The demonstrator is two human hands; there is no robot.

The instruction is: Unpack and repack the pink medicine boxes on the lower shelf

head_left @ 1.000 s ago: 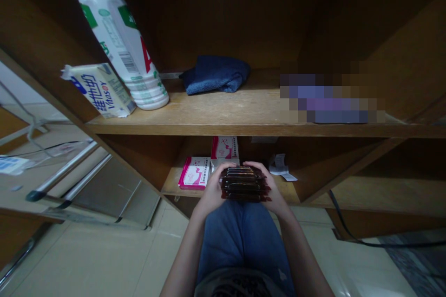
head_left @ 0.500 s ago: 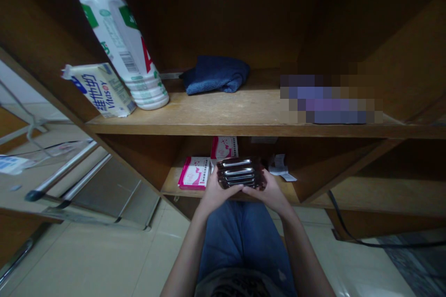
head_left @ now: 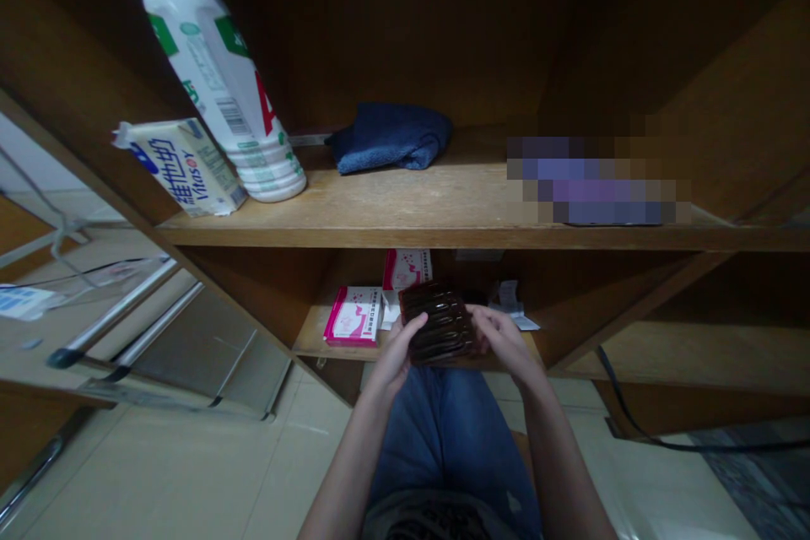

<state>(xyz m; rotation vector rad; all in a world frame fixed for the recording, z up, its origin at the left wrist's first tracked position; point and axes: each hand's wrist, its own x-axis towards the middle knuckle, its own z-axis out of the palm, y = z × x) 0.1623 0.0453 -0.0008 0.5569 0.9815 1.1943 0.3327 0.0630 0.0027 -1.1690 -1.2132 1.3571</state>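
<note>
A glossy dark brown pack (head_left: 439, 325) with long parallel ridges, like a tray of brown vials, is held in front of the lower shelf. My left hand (head_left: 402, 348) is closed on its left side, the thumb lying over the top face. At the pack's right edge, my right hand (head_left: 497, 335) has its fingers bent in and pinching. Just beyond the pack lie a pink and white box (head_left: 354, 315) on the left and a second pink box (head_left: 407, 268) farther back. What lies under the pack is hidden.
On the upper shelf (head_left: 405, 207) stand a large white bottle (head_left: 221, 76) and a Vitasoy carton (head_left: 183, 166), with a folded blue cloth (head_left: 392, 137) and a blurred-out item (head_left: 595, 181). White paper (head_left: 515, 304) lies on the lower shelf. A black cable (head_left: 633, 413) hangs at right.
The pack has tilted and turned, showing more of its ridged face. My left thumb has moved onto its face, while my right hand has shifted to its right edge.
</note>
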